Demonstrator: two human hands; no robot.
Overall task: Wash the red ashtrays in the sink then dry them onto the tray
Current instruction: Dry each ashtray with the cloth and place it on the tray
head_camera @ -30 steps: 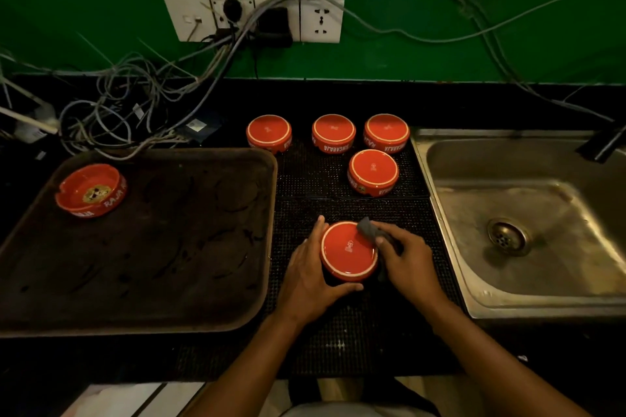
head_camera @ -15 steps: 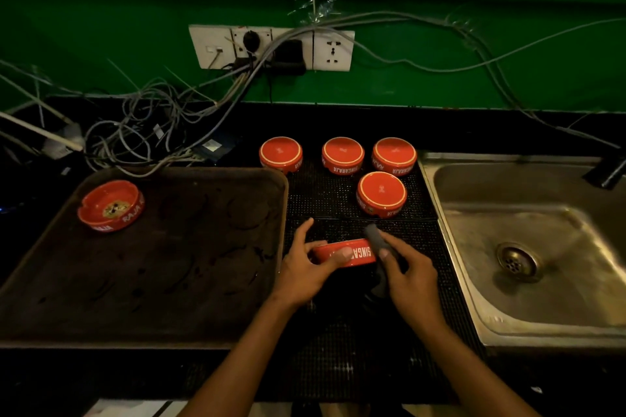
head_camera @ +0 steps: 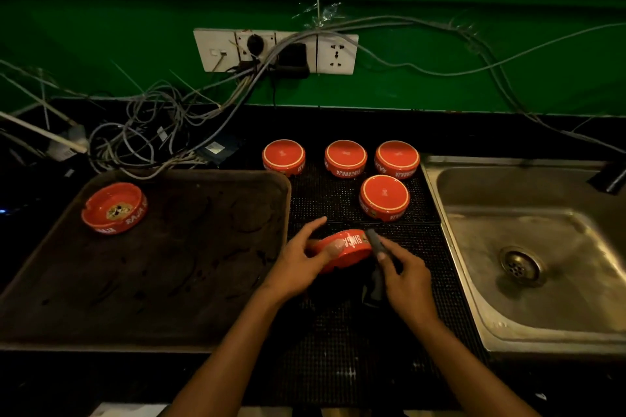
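Left hand (head_camera: 298,267) grips round red ceramic ashtray (head_camera: 342,247), tilted on edge over black dotted rubber mat (head_camera: 338,332), thumb across its wall. Right hand (head_camera: 406,278) pinches dark grey cloth (head_camera: 374,242) against ashtray's 3 o'clock side. Brown rectangular tray (head_camera: 186,264) at 9 o'clock, steel sink (head_camera: 508,332) at 3 o'clock.

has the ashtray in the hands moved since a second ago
Yes. The held ashtray has been tipped up off the black mat onto its edge, side wall now showing, in the left hand.
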